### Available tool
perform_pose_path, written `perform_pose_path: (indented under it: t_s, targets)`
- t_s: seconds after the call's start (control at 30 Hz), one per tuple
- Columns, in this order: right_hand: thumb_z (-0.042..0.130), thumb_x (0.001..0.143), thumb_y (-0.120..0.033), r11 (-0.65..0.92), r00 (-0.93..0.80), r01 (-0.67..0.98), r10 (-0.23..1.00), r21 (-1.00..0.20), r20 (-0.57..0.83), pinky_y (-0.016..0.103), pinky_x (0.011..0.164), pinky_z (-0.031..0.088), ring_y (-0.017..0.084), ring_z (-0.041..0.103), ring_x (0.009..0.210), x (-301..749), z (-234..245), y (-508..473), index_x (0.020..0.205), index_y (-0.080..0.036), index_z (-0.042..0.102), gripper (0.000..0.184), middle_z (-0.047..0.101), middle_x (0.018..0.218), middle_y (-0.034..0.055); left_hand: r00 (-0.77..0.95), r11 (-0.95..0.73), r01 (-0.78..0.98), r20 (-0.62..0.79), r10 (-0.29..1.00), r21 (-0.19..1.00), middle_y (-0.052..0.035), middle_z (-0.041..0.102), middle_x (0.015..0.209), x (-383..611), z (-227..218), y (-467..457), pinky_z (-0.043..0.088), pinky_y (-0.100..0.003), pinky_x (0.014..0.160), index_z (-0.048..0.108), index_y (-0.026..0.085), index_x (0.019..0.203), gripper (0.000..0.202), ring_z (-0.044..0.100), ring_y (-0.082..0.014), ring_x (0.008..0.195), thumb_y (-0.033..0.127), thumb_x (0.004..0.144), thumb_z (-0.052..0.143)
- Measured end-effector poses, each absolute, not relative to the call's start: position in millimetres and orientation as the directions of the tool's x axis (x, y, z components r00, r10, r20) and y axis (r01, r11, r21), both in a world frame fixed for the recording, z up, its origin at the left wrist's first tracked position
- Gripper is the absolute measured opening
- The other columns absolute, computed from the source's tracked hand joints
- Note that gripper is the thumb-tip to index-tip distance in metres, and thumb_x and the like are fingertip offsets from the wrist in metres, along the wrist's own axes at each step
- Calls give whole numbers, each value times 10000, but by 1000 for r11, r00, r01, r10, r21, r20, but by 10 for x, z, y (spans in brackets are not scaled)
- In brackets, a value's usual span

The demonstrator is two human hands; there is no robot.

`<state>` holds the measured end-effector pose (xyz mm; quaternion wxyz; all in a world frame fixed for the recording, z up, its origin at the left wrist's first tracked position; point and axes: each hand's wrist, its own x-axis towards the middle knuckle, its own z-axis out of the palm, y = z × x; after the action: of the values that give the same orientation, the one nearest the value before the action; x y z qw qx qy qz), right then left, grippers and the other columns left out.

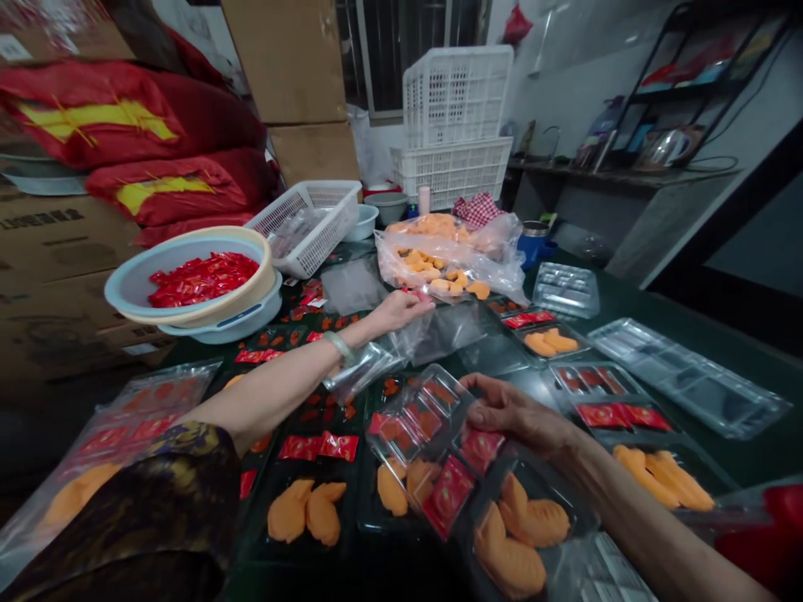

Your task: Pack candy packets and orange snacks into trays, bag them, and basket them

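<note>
Aslant in grasp of right hand, filled tray, long axis toward far left; left hand's hold unclear.

L sleeve: dark, approx. black-brown, w/ blotchy gold-yellow print, esp. bright nr the cuff; wide hem, ends abt the elbow. L wrist: one pale green bangle, smooth rounded band w/ slight shine. L hand bare, R hand ditto. R forearm uncovered to the near right edge. Finer fabric detail too blurred/dim to tell.
</note>
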<state>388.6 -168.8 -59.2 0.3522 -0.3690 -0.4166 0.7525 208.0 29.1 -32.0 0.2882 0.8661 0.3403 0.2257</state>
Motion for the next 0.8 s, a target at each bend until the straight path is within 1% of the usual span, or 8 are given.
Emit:
perform_pose_path:
  t_s: [0.13, 0.3, 0.37, 0.43, 0.53, 0.67, 0.73, 0.8]
  targets:
    - [746, 652, -314, -381, -466, -232, 852, -895, -241, 169, 399, 369, 90, 548, 445, 3893, -534, -1719, 1226, -189, 402, 681, 662, 680, -11, 583, -476, 444, 158, 797, 759, 60, 326, 479, 1846, -108, 190, 172, -203, 432, 536, 139, 575, 354, 245, -49, 441, 423, 787, 525]
    - [748, 665, -294, -371, -487, -254, 847, -893, -213, 163, 435, 372, 70, 528, 455, 3917, -445, -1900, 1232, -177, 458, 648, 638, 643, -28, 503, -323, 385, 97, 859, 865, 34, 457, 503, 1533, 175, 66, 242, -184, 421, 570, 133, 642, 245, 356, -47, 418, 324, 790, 530]
    - [751, 664, -296, -361, -502, -229, 839, -904, -208, 162, 431, 363, 65, 517, 446, 3899, -389, -1986, 1222, -171, 475, 634, 645, 649, -18, 511, -317, 380, 88, 855, 869, 5, 541, 569, 1477, 285, -29, 295, -184, 439, 590, 130, 700, 224, 432, -61, 452, 307, 805, 503]
    - [756, 656, -314, -348, -511, -201, 835, -916, -205, 165, 429, 363, 71, 522, 448, 3867, -316, -2074, 1235, -175, 472, 660, 655, 662, -8, 563, -398, 405, 118, 818, 823, -14, 597, 632, 1486, 379, -195, 326, -186, 457, 620, 123, 766, 215, 471, -70, 481, 280, 812, 481]
    - [763, 641, -310, -322, -493, -183, 848, -929, -197, 173, 446, 377, 85, 543, 477, 3830, -203, -2230, 1271, -180, 448, 717, 649, 646, -14, 745, -648, 403, 179, 642, 647, -10, 614, 649, 1605, 442, -581, 358, -184, 509, 652, 113, 759, 183, 495, -74, 533, 217, 784, 504]
    - [762, 635, -278, -348, -448, -158, 859, -924, -247, 179, 449, 386, 94, 558, 501, 3887, -141, -2510, 1314, -182, 418, 766, 650, 651, -15, 929, -855, 238, 148, 338, 461, 6, 570, 610, 1829, 336, -1151, 353, -185, 536, 610, 116, 662, 129, 473, -72, 554, 120, 750, 517]
    - [753, 645, -268, -368, -407, -147, 868, -918, -283, 186, 450, 400, 99, 565, 506, 3957, -160, -2668, 1336, -184, 392, 785, 657, 663, -9, 967, -901, 123, 152, 202, 417, -8, 579, 686, 1915, 244, -1363, 369, -191, 564, 566, 124, 656, 118, 483, -79, 598, 77, 736, 495]
    - [746, 655, -255, -388, -366, -134, 875, -912, -318, 194, 459, 417, 108, 580, 516, 4030, -194, -2817, 1361, -182, 355, 810, 666, 680, -1, 984, -929, 18, 158, 82, 369, -42, 601, 850, 1972, 169, -1510, 398, -197, 626, 544, 133, 694, 115, 524, -100, 711, 51, 726, 470]
